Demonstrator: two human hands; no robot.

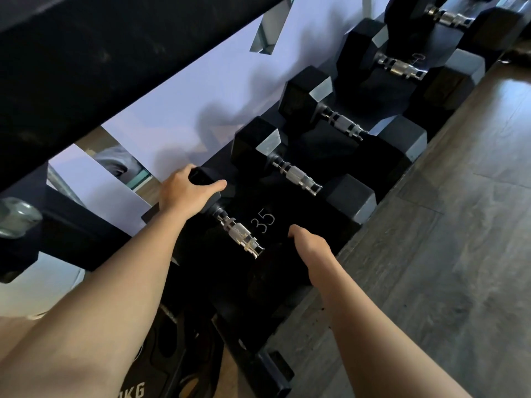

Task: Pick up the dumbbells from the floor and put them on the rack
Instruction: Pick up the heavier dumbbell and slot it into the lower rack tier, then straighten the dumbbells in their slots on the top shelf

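A black hex dumbbell (240, 235) with a knurled steel handle lies on the lowest shelf of the rack (264, 222), next to a white "35" painted on the shelf. My left hand (185, 191) grips its far head from above, thumb stretched to the right. My right hand (309, 245) wraps the near head at the shelf's front edge, fingers hidden behind it. Three more hex dumbbells (298, 176) sit further along the same shelf toward the upper right.
An upper rack shelf (115, 61) overhangs at the top left. Grey wood-look floor (445, 254) runs along the right. A black weight plate marked "KG" (135, 392) leans at the bottom left. A pale wall stands behind the rack.
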